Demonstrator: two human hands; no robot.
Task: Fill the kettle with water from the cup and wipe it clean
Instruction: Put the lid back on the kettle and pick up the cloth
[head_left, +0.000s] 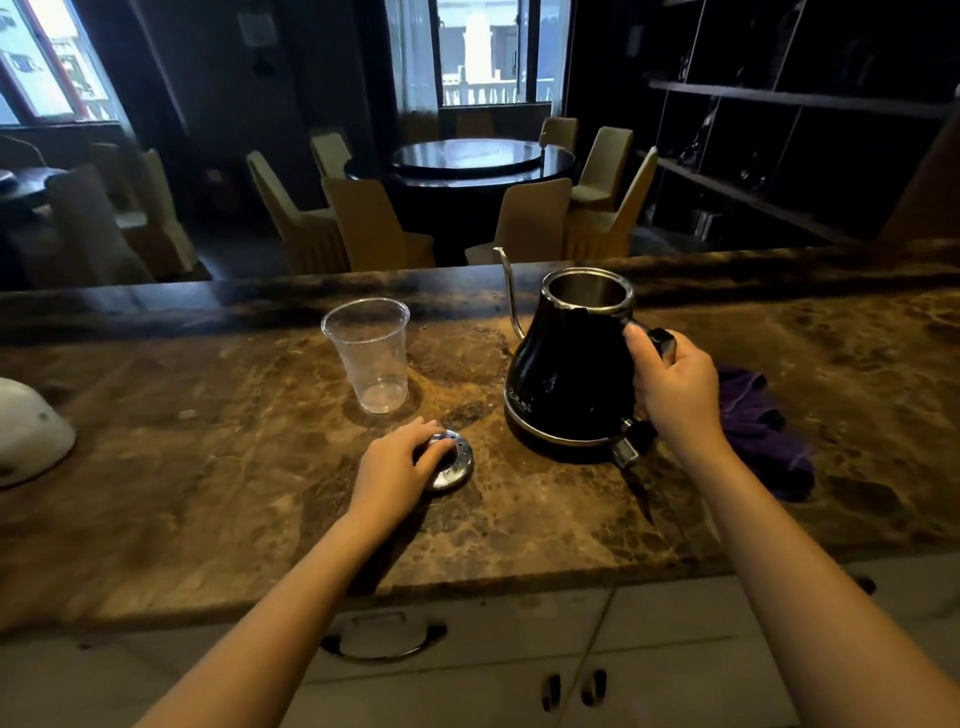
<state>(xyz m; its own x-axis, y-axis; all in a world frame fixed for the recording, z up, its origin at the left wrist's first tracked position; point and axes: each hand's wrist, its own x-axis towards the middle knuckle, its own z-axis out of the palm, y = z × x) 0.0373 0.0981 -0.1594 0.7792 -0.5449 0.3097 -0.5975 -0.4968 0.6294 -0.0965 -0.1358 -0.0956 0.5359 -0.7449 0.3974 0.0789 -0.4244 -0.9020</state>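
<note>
A black gooseneck kettle (563, 379) stands on the brown marble counter (234, 467), its top open and its thin spout pointing away to the left. My right hand (670, 384) is wrapped around the kettle's handle. The shiny metal lid (453, 465) lies flat on the counter in front of the cup, and my left hand (397, 470) rests on it with fingers around its knob. A clear plastic cup (371, 356) stands upright left of the kettle and looks nearly empty. A purple cloth (763, 431) lies crumpled behind my right wrist.
A white rounded object (28, 431) sits at the counter's left edge. White cabinet drawers with handles (382, 636) run below the counter's front edge. Beyond the counter are a round dining table (460, 161) with chairs and dark shelves (800, 145) to the right.
</note>
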